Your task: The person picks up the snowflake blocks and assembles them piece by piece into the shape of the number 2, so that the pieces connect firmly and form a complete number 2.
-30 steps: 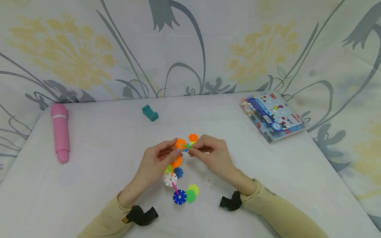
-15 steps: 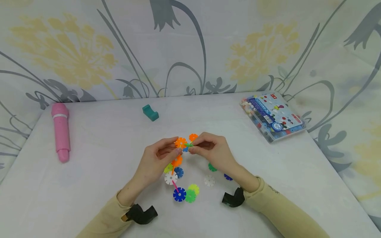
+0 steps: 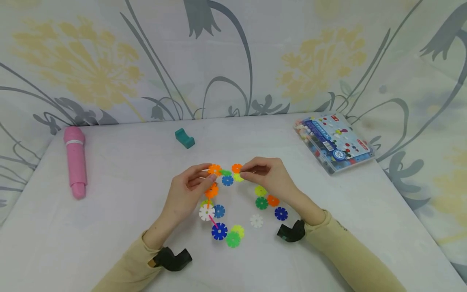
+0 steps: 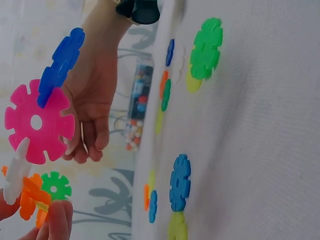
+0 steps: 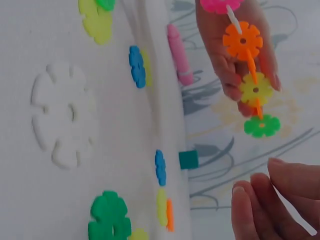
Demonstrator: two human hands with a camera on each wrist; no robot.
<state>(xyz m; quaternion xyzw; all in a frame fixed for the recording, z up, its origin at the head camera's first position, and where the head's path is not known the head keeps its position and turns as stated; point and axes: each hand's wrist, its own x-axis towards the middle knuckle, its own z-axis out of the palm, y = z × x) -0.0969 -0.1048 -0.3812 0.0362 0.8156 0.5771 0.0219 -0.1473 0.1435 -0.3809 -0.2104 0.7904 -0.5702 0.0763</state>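
Note:
My left hand (image 3: 182, 196) grips a chain of slotted plastic snowflake discs between thumb and fingers, raised over the table. The chain runs from a dark blue disc (image 3: 219, 231) through a pink disc (image 4: 40, 122), a white disc (image 3: 206, 212), an orange disc (image 5: 243, 41) and a yellow disc (image 5: 256, 89) to a green disc (image 5: 262, 125) at the far end. My right hand (image 3: 271, 176) hovers just right of that end, fingers bent loosely and thumb apart, with nothing between them. Its fingertips overlap loose orange (image 3: 236, 168) and yellow discs in the head view.
Loose discs lie below the hands, among them a blue disc (image 3: 227, 181), a clear disc (image 3: 257, 221) and a dark green disc (image 3: 261, 203). A pink cylinder (image 3: 75, 162) stands out at left, a teal block (image 3: 185, 138) behind, a bead case (image 3: 333, 142) at back right.
The right hand has let go of the green disc, which stays on the chain, and has drawn off to the right. The left hand has shifted slightly left with the chain.

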